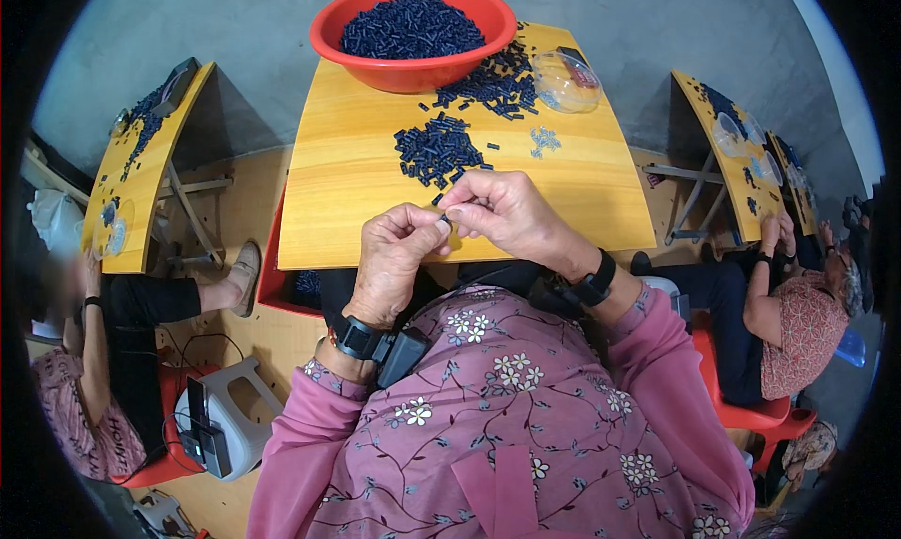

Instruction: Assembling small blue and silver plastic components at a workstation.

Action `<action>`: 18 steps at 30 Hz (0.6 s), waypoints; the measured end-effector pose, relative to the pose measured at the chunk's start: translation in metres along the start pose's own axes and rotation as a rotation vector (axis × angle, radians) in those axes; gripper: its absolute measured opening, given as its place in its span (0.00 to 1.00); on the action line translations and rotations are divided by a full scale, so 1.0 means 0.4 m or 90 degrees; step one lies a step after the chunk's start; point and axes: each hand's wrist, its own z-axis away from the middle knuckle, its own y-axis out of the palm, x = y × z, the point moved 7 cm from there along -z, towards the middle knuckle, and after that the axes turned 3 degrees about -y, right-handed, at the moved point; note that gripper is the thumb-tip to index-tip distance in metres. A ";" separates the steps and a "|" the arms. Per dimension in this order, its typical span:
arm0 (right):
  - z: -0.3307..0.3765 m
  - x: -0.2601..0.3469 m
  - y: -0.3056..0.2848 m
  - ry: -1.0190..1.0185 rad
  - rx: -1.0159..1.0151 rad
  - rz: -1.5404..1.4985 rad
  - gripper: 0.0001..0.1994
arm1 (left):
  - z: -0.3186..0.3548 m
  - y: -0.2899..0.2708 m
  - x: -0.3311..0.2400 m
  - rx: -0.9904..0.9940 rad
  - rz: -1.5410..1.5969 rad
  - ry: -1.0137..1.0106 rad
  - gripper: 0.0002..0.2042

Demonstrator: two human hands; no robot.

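My left hand (392,257) and my right hand (507,215) meet above the near edge of the yellow wooden table (347,173). Between the left thumb and forefinger is a small black cylindrical piece (445,219), mostly covered by the fingers. The right fingertips pinch together right against it; whether they hold a separate small part is too small to see. Just beyond the hands lies a heap of black cylindrical pieces (436,149). To its right sits a little cluster of small silvery parts (543,142).
A red basin (324,34) full of black pieces stands at the far edge, with more spilled beside it. Right of that is a clear plastic bowl (569,93). A red crate (272,281) sits beneath the table. People work at tables on both sides.
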 end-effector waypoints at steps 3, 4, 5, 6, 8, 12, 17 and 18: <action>0.007 -0.009 -0.005 0.066 0.026 -0.094 0.09 | 0.001 0.000 0.005 0.022 0.095 -0.038 0.01; 0.010 -0.009 -0.006 0.066 0.030 -0.112 0.12 | 0.002 0.003 0.009 0.029 0.132 -0.061 0.02; 0.012 -0.010 -0.006 0.066 0.031 -0.112 0.12 | 0.002 0.005 0.015 0.036 0.169 -0.084 0.02; 0.015 0.002 -0.008 0.017 0.026 -0.025 0.15 | 0.001 0.003 0.016 0.036 0.170 -0.084 0.02; 0.019 0.023 -0.003 -0.030 0.021 0.061 0.18 | -0.001 0.004 0.026 0.046 0.224 -0.110 0.02; 0.013 0.060 0.030 -0.085 0.057 0.235 0.19 | 0.001 0.007 0.021 0.050 0.241 -0.110 0.02; 0.004 0.058 0.043 -0.128 0.077 0.313 0.13 | 0.000 0.006 0.026 0.056 0.242 -0.123 0.03; 0.004 0.059 0.046 -0.127 0.084 0.324 0.13 | 0.001 0.005 0.027 0.055 0.243 -0.124 0.03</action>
